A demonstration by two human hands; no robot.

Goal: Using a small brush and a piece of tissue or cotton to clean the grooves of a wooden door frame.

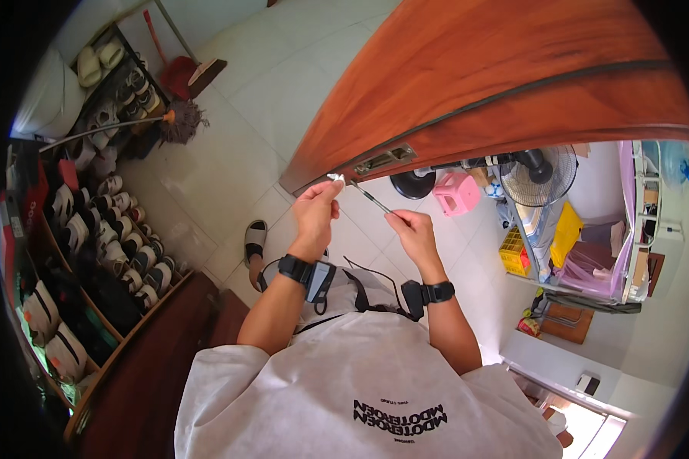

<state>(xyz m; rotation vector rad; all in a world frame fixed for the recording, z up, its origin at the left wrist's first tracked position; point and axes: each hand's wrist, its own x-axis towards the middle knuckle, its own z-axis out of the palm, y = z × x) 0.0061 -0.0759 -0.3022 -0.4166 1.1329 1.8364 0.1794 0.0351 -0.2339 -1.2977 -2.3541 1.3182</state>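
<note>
My left hand [316, 215] pinches a small crumpled white piece [337, 178], tissue or cloth, between thumb and fingers, close to the edge of a reddish wooden door [436, 86]. In my right hand [411, 226] is a thin metal rod-like tool [373, 198], its tip pointing up and left towards the left hand. Its exact kind cannot be told. Just beyond both hands, a metal lock plate with a recessed opening [386, 159] is set in the door's edge. Each wrist wears a black strap with a device.
Shoe shelves [120, 338] stand at the left, with a mop [178, 120], a red dustpan [178, 77] and a broom [206, 77] beyond. At the right are a pink plastic stool [457, 194], a fan [538, 175] and a yellow crate [514, 252]. Part of another person shows at lower right.
</note>
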